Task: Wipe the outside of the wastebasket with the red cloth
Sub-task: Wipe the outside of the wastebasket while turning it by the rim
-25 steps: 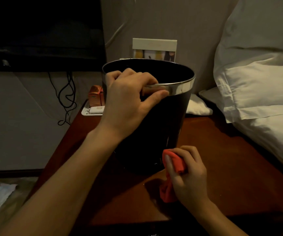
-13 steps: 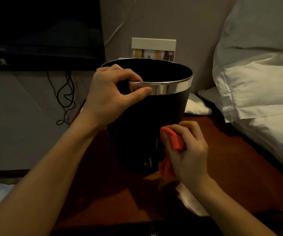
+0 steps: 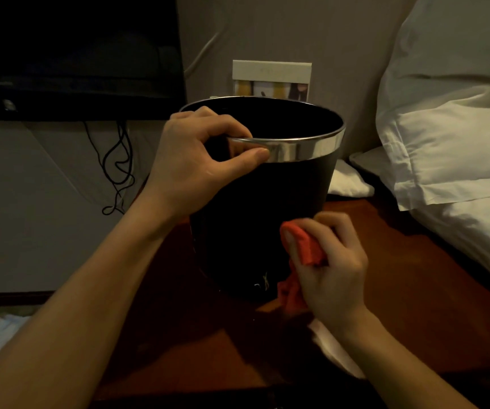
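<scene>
A black wastebasket (image 3: 249, 219) with a shiny metal rim stands upright on a dark wooden bedside table (image 3: 409, 290). My left hand (image 3: 196, 160) grips the near left part of the rim, fingers inside and thumb outside on the metal band. My right hand (image 3: 329, 270) holds the bunched red cloth (image 3: 302, 246) and presses it against the lower right of the basket's outer wall. A tail of the cloth hangs down to the table by the basket's base.
White pillows (image 3: 450, 143) crowd the right side of the table. A white card stand (image 3: 271, 79) leans on the wall behind the basket. A dark television (image 3: 75, 54) and black cables (image 3: 116, 166) are at the left. Crumpled white paper (image 3: 4, 332) lies on the floor.
My left hand shifted its grip leftward along the rim as the basket turned. My right hand rose with the cloth from the table to the basket's lower right wall.
</scene>
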Demonstrator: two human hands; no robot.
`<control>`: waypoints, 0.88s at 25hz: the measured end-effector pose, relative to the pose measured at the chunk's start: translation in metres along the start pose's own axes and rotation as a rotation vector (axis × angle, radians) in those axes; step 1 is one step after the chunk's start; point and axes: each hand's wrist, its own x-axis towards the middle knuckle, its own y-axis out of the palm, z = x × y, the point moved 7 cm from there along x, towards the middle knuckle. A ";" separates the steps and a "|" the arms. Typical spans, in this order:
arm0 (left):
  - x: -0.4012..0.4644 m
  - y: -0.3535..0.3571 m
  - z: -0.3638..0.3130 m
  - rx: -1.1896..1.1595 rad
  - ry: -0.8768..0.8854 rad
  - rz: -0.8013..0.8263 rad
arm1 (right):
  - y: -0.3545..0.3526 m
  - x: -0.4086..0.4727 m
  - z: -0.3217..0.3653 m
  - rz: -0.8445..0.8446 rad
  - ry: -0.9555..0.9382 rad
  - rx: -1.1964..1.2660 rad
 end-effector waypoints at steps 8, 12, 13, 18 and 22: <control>-0.002 0.000 0.001 -0.026 -0.001 -0.014 | -0.006 0.017 0.007 -0.038 -0.021 -0.012; -0.003 0.001 0.003 -0.025 -0.001 -0.012 | -0.001 0.016 0.019 -0.091 -0.028 -0.007; -0.002 0.000 0.003 -0.029 -0.003 -0.016 | 0.010 0.001 0.016 -0.033 -0.015 -0.011; -0.003 0.000 0.003 -0.036 0.004 -0.016 | 0.030 -0.023 0.016 0.057 0.003 -0.009; -0.002 0.000 0.004 -0.029 -0.014 -0.040 | 0.011 0.016 0.036 -0.139 -0.018 -0.040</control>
